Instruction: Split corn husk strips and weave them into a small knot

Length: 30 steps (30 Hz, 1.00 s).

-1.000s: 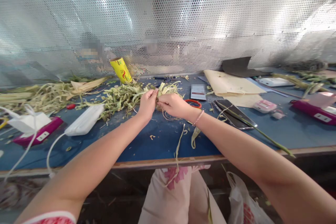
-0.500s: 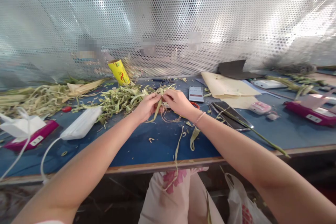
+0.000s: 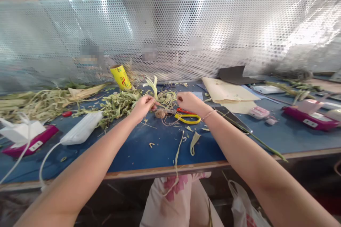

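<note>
My left hand (image 3: 144, 105) is closed in a pinch on a pale green husk strip (image 3: 153, 87) that sticks up from its fingers. My right hand (image 3: 189, 101) is closed too, fingers curled at the far side, and what it grips is too small to name. Between and just below the hands a small brown ball of twine (image 3: 160, 114) lies on the blue tabletop (image 3: 160, 142) with loose thread around it. Yellow-handled scissors (image 3: 186, 117) lie under my right wrist. A heap of shredded green husk (image 3: 119, 101) lies left of my hands.
A perforated metal screen (image 3: 186, 35) walls off the back. A yellow roll (image 3: 121, 77), long husks (image 3: 39, 101), a white mask (image 3: 80, 132), magenta boxes (image 3: 32, 141) (image 3: 310, 120), a dark phone (image 3: 236, 120), tan paper (image 3: 226, 90) and a white device (image 3: 266, 89) lie about. Bags (image 3: 245, 205) hang below the table edge.
My hands have drawn apart; the left one now holds a husk strip upright. The twine ball lies on the table between them, and the yellow scissors show beneath my right wrist.
</note>
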### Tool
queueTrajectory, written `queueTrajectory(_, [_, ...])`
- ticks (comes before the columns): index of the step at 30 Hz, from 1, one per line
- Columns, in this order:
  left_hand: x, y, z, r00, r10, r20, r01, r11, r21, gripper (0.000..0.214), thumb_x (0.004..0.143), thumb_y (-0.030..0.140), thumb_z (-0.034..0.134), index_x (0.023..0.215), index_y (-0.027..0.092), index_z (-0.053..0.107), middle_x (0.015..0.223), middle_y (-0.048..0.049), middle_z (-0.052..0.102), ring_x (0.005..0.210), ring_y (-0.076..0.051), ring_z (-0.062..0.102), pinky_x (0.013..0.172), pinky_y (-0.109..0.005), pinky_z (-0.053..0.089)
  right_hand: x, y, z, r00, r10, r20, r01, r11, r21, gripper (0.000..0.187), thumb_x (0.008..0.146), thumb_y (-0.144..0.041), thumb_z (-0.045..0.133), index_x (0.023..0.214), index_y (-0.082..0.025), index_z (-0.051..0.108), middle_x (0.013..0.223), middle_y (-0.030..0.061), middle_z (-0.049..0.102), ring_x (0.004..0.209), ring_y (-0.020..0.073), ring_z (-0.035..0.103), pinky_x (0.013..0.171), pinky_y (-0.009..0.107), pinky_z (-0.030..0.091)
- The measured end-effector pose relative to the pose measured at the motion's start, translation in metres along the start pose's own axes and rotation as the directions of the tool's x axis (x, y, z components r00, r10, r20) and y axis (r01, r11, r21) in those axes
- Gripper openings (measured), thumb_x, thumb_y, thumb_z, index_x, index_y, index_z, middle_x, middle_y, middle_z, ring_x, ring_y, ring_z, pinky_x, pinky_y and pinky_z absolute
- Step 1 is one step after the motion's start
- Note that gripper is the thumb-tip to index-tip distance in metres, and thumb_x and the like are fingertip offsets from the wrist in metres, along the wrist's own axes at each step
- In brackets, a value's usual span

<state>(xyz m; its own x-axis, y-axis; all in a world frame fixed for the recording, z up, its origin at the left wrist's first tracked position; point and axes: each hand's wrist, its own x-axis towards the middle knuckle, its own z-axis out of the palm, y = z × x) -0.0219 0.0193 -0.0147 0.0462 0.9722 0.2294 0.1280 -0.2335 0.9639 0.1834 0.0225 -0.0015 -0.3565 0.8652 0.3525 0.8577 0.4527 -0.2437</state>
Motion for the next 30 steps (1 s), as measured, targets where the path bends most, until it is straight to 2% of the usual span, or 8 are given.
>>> queueTrajectory(2, [0.002,0.0,-0.002,0.996,-0.015,-0.091,0.016,1.0,0.013,0.009,0.074,0.017,0.053,0.068,0.016,0.047,0.06,0.0002,0.059,0.048,-0.009,0.052,0.052,-0.024,0.044,-0.002,0.005,-0.004,0.979,0.061,0.194,-0.046,0.996,-0.082,0.016,0.068,-0.015,0.044,0.075,-0.014,0.058,0.077,0.0089,0.062,0.064,0.0147,0.052,0.053,0.024,0.031])
queueTrajectory(5, [0.004,0.0,-0.004,0.986,-0.007,-0.166,0.014,0.999,0.041,0.009,0.074,0.013,0.052,0.068,0.016,0.046,0.059,0.0024,0.056,0.044,-0.008,0.05,0.049,-0.023,0.044,-0.005,0.006,-0.006,0.896,0.042,0.443,0.022,0.99,-0.139,0.023,0.065,-0.021,0.048,0.083,-0.012,0.059,0.091,0.0133,0.063,0.072,0.0187,0.057,0.052,0.025,0.034])
queueTrajectory(8, [0.006,-0.002,-0.006,0.979,-0.008,-0.203,0.018,0.999,0.046,0.008,0.072,0.012,0.055,0.069,0.015,0.048,0.059,0.0026,0.055,0.043,-0.008,0.05,0.047,-0.022,0.044,-0.006,0.003,-0.003,0.863,0.02,0.505,0.083,0.98,-0.18,0.034,0.062,-0.024,0.052,0.092,-0.009,0.058,0.099,0.0171,0.061,0.08,0.0223,0.058,0.054,0.027,0.036])
queueTrajectory(11, [0.008,-0.006,-0.006,0.978,-0.022,-0.208,0.029,0.999,0.032,0.006,0.072,0.014,0.055,0.069,0.015,0.05,0.057,0.0024,0.053,0.041,-0.008,0.049,0.045,-0.022,0.042,-0.005,0.001,0.001,0.878,0.008,0.479,0.097,0.976,-0.195,0.039,0.063,-0.028,0.053,0.096,-0.008,0.058,0.097,0.0179,0.061,0.082,0.0239,0.059,0.055,0.028,0.038])
queueTrajectory(16, [0.009,-0.009,-0.007,0.975,-0.075,-0.21,0.07,0.997,-0.031,0.005,0.072,0.013,0.054,0.07,0.015,0.051,0.054,0.0031,0.052,0.04,-0.007,0.047,0.045,-0.021,0.042,-0.005,0.002,-0.003,0.864,0.035,0.503,0.062,0.982,-0.176,0.028,0.062,-0.033,0.056,0.081,-0.012,0.06,0.079,0.0126,0.064,0.07,0.0215,0.06,0.05,0.027,0.037])
queueTrajectory(19, [0.009,-0.007,-0.008,0.965,-0.113,-0.238,0.088,0.99,-0.11,0.008,0.07,0.008,0.053,0.071,0.015,0.049,0.057,0.0032,0.053,0.04,-0.006,0.046,0.045,-0.021,0.042,-0.005,0.002,-0.005,0.882,0.047,0.468,0.045,0.982,-0.185,0.029,0.062,-0.03,0.057,0.084,-0.012,0.06,0.082,0.013,0.064,0.071,0.0215,0.06,0.052,0.027,0.038])
queueTrajectory(25, [0.009,-0.002,-0.011,0.95,-0.077,-0.301,0.029,0.987,-0.161,0.012,0.067,0.005,0.051,0.072,0.015,0.048,0.054,0.0049,0.05,0.037,-0.005,0.042,0.04,-0.018,0.035,-0.006,0.003,0.002,0.969,0.085,0.23,-0.029,0.971,-0.237,0.031,0.069,-0.015,0.051,0.1,-0.009,0.053,0.102,0.0179,0.059,0.086,0.0249,0.06,0.063,0.028,0.043])
queueTrajectory(30, [0.009,0.001,-0.015,0.943,-0.051,-0.33,-0.017,0.979,-0.202,0.015,0.067,0.005,0.051,0.078,0.015,0.049,0.057,0.0046,0.052,0.036,-0.004,0.039,0.038,-0.017,0.033,-0.005,0.002,0.004,0.982,0.189,0.008,-0.181,0.951,-0.252,0.029,0.074,-0.004,0.041,0.101,-0.008,0.049,0.1,0.0178,0.059,0.097,0.0254,0.058,0.072,0.029,0.044])
